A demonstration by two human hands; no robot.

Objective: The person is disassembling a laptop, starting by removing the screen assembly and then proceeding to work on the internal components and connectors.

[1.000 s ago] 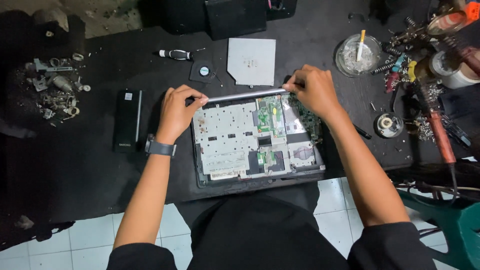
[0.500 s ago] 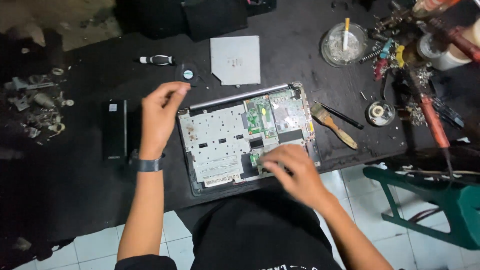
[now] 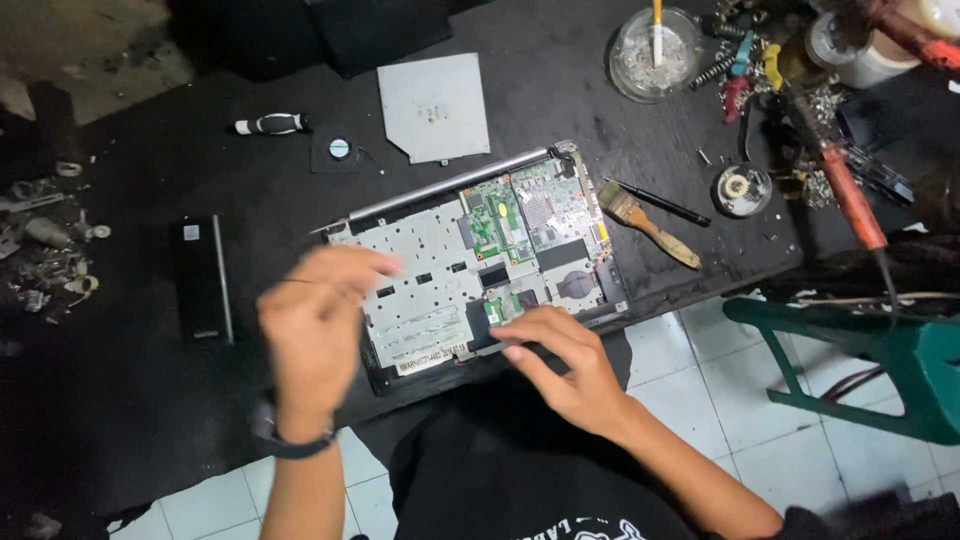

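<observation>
An opened laptop with its circuit boards exposed is seen near the front edge of the black counter. The right hand is laid on its front edge, fingers bent and pressed on the casing, nothing gripped. The left hand is blurred above the laptop's left side; whether something is pinched cannot be told. A brush lies just beside the laptop.

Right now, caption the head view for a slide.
Right hand rests on an opened laptop's near edge; left hand hovers, blurred, above it.
</observation>
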